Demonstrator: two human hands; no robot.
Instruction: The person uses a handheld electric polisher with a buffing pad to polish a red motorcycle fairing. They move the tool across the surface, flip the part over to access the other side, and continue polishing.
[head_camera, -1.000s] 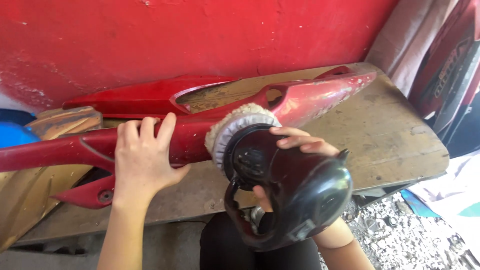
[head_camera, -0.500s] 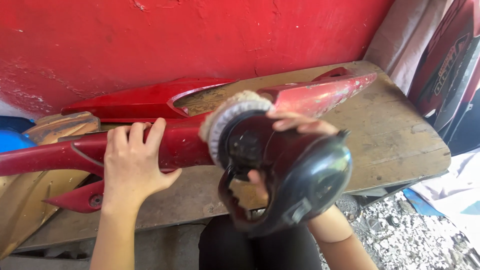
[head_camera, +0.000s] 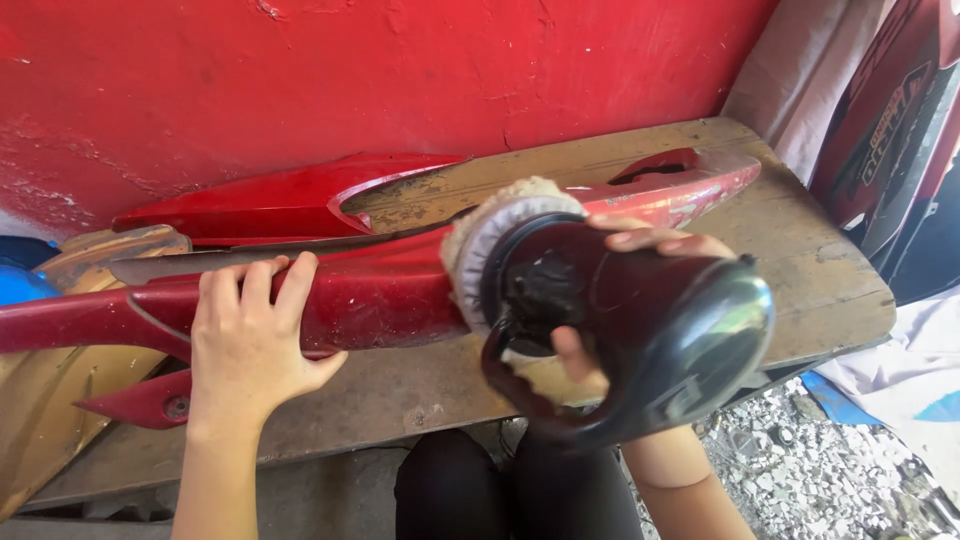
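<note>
Polisher (head_camera: 640, 330), dark and round-bodied, sits in the right hand (head_camera: 600, 300), whose fingers are wrapped tight around its loop handle, its woolly pad (head_camera: 490, 235) pressed against the long red panel (head_camera: 380, 290) lying across the wooden desk (head_camera: 800, 270). The left hand (head_camera: 250, 340) lies flat and spread on the panel, gripping nothing. A red wall (head_camera: 400, 80) stands just behind the desk. Bare wood shows toward the desk's right edge, with gravel (head_camera: 800, 460) below it.
</note>
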